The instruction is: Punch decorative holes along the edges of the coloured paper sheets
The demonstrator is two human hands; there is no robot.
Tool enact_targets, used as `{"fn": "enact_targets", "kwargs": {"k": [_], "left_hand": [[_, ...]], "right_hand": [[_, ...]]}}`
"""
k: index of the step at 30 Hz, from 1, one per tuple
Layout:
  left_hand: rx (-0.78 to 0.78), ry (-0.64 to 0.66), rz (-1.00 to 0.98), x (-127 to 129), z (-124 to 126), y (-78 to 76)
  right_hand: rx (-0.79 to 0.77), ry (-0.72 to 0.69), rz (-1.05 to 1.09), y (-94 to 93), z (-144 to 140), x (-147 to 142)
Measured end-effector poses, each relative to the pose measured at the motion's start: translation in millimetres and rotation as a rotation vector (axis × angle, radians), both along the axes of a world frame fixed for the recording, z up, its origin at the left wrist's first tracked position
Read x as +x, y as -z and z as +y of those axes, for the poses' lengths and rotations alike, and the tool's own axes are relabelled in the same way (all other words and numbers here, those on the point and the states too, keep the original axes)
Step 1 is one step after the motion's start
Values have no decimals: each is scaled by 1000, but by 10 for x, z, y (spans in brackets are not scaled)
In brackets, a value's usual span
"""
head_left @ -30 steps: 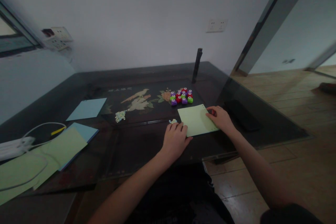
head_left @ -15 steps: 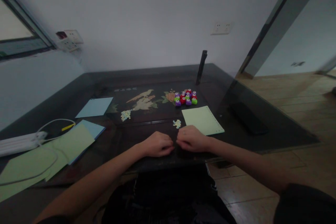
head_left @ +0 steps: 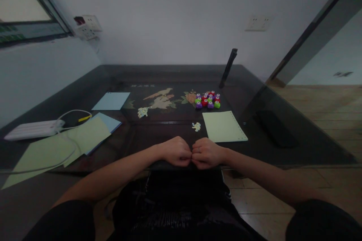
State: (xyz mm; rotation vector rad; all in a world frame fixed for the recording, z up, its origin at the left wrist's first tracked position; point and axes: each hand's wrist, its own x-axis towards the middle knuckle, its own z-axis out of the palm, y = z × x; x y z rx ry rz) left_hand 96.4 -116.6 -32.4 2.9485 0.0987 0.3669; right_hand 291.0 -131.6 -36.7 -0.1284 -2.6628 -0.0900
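Both hands rest curled at the near edge of the surface (head_left: 85,83), left hand (head_left: 175,151) touching right hand (head_left: 207,153), fingers closed, holding nothing visible. The green sheet (head_left: 224,127) lies flat just beyond the right hand, long axis pointing away.

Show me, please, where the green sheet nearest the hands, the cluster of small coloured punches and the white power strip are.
green sheet (head_left: 224,127), head view, middle.
coloured punches (head_left: 208,100), head view, cluster's centre.
white power strip (head_left: 34,129), head view, top face.

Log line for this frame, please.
left hand: closed, at table edge | right hand: closed, touching left | green sheet: flat, untouched | punches: clustered behind
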Motion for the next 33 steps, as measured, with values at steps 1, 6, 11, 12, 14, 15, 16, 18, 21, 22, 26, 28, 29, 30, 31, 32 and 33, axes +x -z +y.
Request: {"fn": "enact_targets", "kwargs": {"k": [1,6,11,12,14,15,16,18,21,22,26,28,29,30,31,32,33], "left_hand": [[-3,1,5,6,-5,-2],[11,-20,52,27,-10,-7],[13,-38,72,31,-4,-8],[9,-40,70,31,-3,-7],[2,-46,65,29,1,-1],[-3,-48,62,26,4,5],[-9,-50,59,24,8,11],[-21,-53,51,17,16,27],[-33,-55,37,11,28,45],[-36,-55,34,10,30,49],[-41,-63,30,9,35,58],[-43,-68,28,7,37,64],[-45,-68,27,6,39,68],[-47,-66,27,4,41,72],[-48,-65,27,2,44,76],[-48,-64,26,1,46,79],[-47,-62,24,0,48,82]], "right_hand": [[-4,3,5,-3,-11,4],[-15,4,30,13,-22,15],[-13,29,-9,41,-5,16],[-15,33,-12,43,-3,16],[-23,40,-12,44,-1,15],[-27,40,-10,45,0,14],[-30,40,-6,45,1,13],[-34,44,5,46,3,10],[-40,55,23,47,6,8],[-42,58,23,47,7,8],[-45,59,6,49,9,10],[-50,61,-1,50,9,10],[-54,61,-3,50,10,10],[-59,60,-6,50,10,10],[-64,58,-5,49,10,10],[-69,56,0,48,10,9],[-73,56,6,48,10,9]]}}
